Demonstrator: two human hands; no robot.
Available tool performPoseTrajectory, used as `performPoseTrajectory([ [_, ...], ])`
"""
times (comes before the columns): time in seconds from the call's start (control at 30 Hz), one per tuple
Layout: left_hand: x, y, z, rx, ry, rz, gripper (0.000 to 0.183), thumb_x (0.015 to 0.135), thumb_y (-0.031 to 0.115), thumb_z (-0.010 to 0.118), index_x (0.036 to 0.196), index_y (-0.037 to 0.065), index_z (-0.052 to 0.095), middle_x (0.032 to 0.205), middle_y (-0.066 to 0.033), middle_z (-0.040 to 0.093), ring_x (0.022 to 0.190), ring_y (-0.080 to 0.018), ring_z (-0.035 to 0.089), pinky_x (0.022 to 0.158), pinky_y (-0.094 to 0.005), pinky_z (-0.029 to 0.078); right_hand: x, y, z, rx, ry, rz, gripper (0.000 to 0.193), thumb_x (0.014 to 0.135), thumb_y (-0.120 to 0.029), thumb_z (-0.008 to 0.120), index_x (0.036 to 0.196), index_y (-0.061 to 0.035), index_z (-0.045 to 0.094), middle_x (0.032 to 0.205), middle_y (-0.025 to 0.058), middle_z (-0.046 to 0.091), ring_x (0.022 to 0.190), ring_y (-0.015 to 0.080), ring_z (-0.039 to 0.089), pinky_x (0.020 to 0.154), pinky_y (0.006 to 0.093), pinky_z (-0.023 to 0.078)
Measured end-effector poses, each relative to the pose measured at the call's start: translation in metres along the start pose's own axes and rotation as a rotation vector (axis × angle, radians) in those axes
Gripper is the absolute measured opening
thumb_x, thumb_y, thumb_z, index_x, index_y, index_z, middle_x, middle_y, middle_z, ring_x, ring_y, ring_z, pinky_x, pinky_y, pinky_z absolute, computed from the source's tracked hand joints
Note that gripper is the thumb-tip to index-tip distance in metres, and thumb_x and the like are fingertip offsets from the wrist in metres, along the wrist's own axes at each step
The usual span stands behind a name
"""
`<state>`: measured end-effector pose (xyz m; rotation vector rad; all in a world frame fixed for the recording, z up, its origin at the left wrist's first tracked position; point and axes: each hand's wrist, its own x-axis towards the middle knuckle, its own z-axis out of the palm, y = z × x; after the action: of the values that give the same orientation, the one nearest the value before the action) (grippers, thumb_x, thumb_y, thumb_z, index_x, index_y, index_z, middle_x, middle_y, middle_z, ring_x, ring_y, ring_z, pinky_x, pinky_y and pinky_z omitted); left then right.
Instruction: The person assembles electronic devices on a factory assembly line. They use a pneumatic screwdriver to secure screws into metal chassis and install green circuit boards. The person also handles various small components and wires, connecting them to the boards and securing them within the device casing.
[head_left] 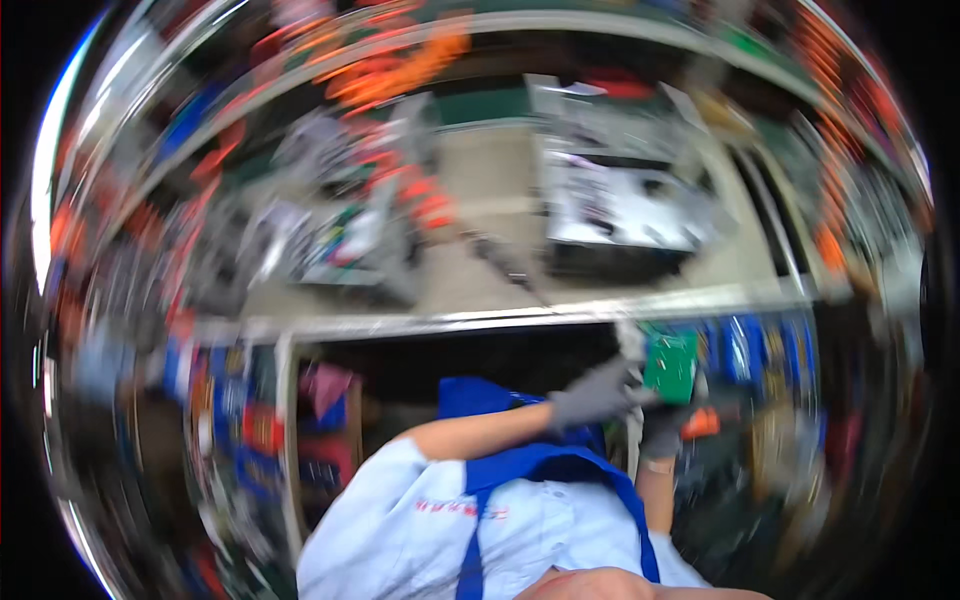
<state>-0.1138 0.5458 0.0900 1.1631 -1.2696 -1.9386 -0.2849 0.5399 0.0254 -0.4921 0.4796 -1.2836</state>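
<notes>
A green rectangular board (670, 366) is held up at the right, past the front edge of the workbench. My left hand (592, 396), in a grey glove, reaches across my body with its fingertips closed at the board's left edge. Just below the board is my right hand (660, 432), also gloved. Its fingers are smeared by motion and partly hidden, so its grip does not show. A small orange thing (701, 423) appears beside the right hand; whether that hand holds it is unclear.
Two metal housings stand on the workbench (485, 185), an open one (345, 240) with parts inside at left and a silver one (630, 205) at right. A tool (500, 262) on an orange coiled hose lies between them. Blue bins (740, 350) sit at right.
</notes>
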Motion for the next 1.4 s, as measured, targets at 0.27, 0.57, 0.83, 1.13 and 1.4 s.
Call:
performPoseTrajectory([
  [0.27,-0.051,-0.035,-0.043,0.094,0.719,0.404,0.082,0.059,0.033,0.079,0.123,0.002,0.038,0.116,-0.0153,0.049,0.104,-0.0284,0.053,0.087,-0.0361,0.044,0.039,0.053,0.103,-0.892,-0.132,-0.004,0.049,0.093,-0.028,0.038,0.133,0.0002,0.035,0.124,0.0167,0.047,0.109,0.0252,0.053,0.091,0.0370,0.045],
  [0.57,-0.017,-0.011,-0.058,0.953,0.899,0.826,0.033,0.079,0.016,0.057,0.108,0.003,0.050,0.113,-0.0147,0.051,0.081,-0.0318,0.060,0.063,-0.0386,0.051,0.084,0.054,0.127,-0.353,-0.119,0.436,0.049,0.093,-0.044,0.043,0.120,-0.0032,0.048,0.107,0.0088,0.054,0.097,0.0161,0.052,0.088,0.0315,0.042],
  [0.83,0.003,0.038,-0.134,0.907,1.012,1.080,0.044,0.080,0.029,0.058,0.115,0.005,0.050,0.116,-0.0165,0.051,0.093,-0.0347,0.057,0.076,-0.0426,0.047,0.171,-0.021,0.087,-0.435,-0.134,0.297,0.051,0.083,-0.023,0.057,0.128,-0.0044,0.042,0.116,0.0123,0.055,0.098,0.0222,0.059,0.079,0.0350,0.052],
  [1.13,0.045,0.067,-0.241,1.005,0.854,0.319,0.073,0.070,0.040,0.067,0.127,0.001,0.043,0.123,-0.0220,0.046,0.117,-0.0389,0.041,0.102,-0.0490,0.026,0.271,-0.067,0.141,-1.097,-0.386,-0.078,0.064,0.078,-0.007,0.064,0.134,-0.0006,0.035,0.121,0.0123,0.052,0.104,0.0215,0.057,0.084,0.0334,0.051],
  [1.4,0.090,0.051,-0.241,1.088,0.908,0.547,0.073,0.076,0.049,0.060,0.131,0.006,0.040,0.130,-0.0183,0.042,0.120,-0.0358,0.037,0.101,-0.0468,0.027,0.381,-0.117,0.124,-2.336,-0.561,-0.693,0.070,0.060,-0.014,0.071,0.124,-0.0080,0.044,0.116,0.0144,0.055,0.102,0.0352,0.055,0.089,0.0390,0.045],
])
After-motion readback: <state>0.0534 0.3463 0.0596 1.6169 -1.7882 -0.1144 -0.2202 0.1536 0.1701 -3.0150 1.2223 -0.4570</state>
